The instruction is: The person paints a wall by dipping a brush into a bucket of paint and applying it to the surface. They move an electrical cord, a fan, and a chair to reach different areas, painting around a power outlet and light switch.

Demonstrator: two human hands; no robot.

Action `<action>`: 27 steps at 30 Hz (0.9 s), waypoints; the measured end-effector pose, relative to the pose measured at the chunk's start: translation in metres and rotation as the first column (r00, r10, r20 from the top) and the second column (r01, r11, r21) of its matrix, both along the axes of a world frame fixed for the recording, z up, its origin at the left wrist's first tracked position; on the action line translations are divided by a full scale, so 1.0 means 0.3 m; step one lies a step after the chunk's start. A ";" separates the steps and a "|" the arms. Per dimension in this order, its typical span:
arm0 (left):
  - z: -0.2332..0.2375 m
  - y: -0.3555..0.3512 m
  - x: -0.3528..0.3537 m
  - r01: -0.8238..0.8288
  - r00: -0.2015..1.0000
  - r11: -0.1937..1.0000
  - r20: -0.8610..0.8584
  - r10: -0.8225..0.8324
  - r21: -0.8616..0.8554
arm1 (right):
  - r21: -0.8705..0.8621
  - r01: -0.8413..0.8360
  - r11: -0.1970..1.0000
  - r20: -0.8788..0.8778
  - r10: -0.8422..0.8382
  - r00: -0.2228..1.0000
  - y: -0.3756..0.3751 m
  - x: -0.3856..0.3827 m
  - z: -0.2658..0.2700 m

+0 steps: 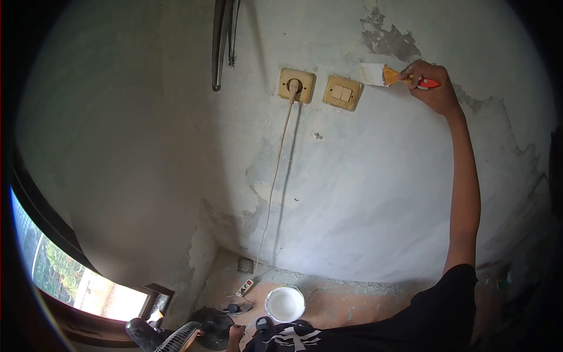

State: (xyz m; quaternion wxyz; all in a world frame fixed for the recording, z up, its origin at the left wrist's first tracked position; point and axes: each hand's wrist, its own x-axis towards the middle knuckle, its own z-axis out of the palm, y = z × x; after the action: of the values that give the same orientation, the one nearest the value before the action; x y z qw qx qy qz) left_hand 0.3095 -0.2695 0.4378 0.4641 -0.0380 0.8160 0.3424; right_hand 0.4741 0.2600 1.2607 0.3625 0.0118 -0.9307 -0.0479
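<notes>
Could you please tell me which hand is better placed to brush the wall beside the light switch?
Probably the right hand: it holds the paintbrush close to the light switch, while the left hand is low in view, near the fan.

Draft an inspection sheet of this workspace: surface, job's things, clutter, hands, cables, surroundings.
Surface: wall with bare, flaked patches.
Job's things: paintbrush with whitened bristles, just right of the light switch; white bucket on the floor.
Clutter: fan and power strip, below.
Hands: right hand grips the paintbrush; left hand low near the fan, grip unclear.
Cables: cord plugged into the wall socket, running down toward the power strip.
Surroundings: bright window at lower left.
</notes>
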 end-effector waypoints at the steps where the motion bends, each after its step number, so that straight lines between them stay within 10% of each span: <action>1: 0.005 -0.007 0.004 0.012 1.000 1.000 -0.018 -0.012 -0.010 | 0.000 0.002 1.000 -0.005 -0.002 1.000 0.004 -0.005 0.002; 27: -0.018 0.037 0.017 0.029 1.000 0.999 -0.004 -0.029 -0.043 | 0.013 -0.159 0.987 0.072 0.158 0.985 -0.018 -0.356 0.026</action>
State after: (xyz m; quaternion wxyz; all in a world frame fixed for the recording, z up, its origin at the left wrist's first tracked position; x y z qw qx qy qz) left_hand 0.3147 -0.2583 0.4325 0.4664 -0.0352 0.8246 0.3182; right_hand 0.3673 0.2546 1.2686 0.3321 0.0908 -0.9385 -0.0273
